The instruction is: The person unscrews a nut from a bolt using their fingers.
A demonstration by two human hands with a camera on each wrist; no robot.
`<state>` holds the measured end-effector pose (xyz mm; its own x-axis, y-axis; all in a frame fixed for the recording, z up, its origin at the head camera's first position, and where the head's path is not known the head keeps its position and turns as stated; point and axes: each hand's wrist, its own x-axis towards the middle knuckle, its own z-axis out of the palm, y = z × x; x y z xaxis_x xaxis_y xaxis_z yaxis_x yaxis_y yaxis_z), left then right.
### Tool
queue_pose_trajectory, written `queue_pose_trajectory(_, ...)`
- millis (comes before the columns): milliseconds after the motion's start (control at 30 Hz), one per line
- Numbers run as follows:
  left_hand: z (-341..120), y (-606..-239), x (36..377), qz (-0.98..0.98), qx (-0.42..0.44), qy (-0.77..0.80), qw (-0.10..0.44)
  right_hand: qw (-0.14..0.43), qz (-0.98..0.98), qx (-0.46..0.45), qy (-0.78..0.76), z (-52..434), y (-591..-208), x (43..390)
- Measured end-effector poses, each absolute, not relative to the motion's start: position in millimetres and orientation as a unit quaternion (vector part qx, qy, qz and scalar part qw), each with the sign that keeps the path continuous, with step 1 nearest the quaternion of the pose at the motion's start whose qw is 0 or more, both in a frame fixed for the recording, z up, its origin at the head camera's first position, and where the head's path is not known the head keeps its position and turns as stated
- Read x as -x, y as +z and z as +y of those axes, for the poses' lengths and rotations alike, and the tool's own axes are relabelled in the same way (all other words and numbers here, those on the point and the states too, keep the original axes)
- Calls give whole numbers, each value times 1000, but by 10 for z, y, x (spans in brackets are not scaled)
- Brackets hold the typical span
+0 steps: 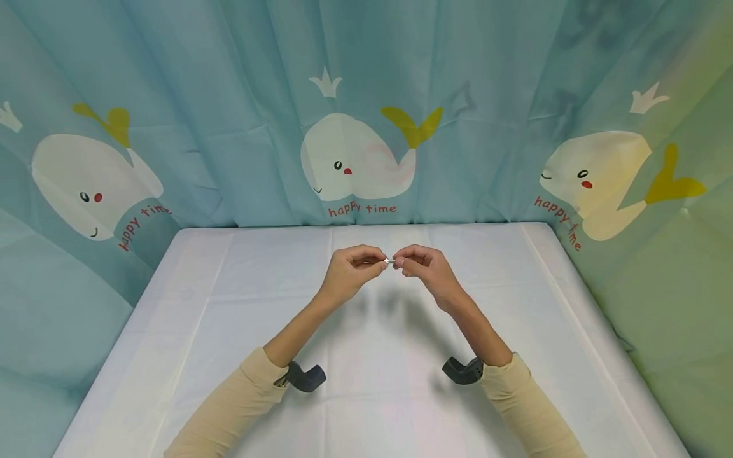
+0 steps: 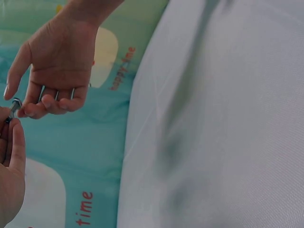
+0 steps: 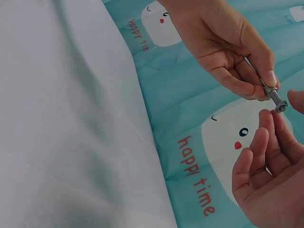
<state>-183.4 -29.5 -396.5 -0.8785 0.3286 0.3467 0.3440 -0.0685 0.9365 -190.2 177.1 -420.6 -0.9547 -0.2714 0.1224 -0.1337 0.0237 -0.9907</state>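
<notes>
Holding a small metal bolt between my two hands, raised above the white worktop.

Item 1: left hand. Fingers curled, thumb and fingertips pinching the bolt's shank; the right wrist view shows it gripped at the plain end, with more metal running back under the fingers.

Item 2: right hand. Fingers curled in, tips meeting the bolt from the opposite side in the head view. In the right wrist view the palm sits just below the bolt's head, fingers half-bent, thumb tip just beside it; I cannot tell whether the fingertips pinch it or only touch.

Item 3: bolt. Silver, threaded, with a hex head or nut at the end toward my right hand. Lies roughly level between both hands, clear of the worktop.

Item 4: wrist cameras, dark grey, one strapped at each cuff of my beige sleeves.

Item 5: curtain, pale blue, beyond my hands, printed with white whales and red lettering "happy time".
</notes>
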Motion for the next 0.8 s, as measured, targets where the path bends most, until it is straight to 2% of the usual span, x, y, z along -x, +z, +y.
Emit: queue_pose_trajectory(800, -292, -3961, 1826, -686, 241, -686, 6, 35, 705, 172, -687, 1773, -4194, 1888)
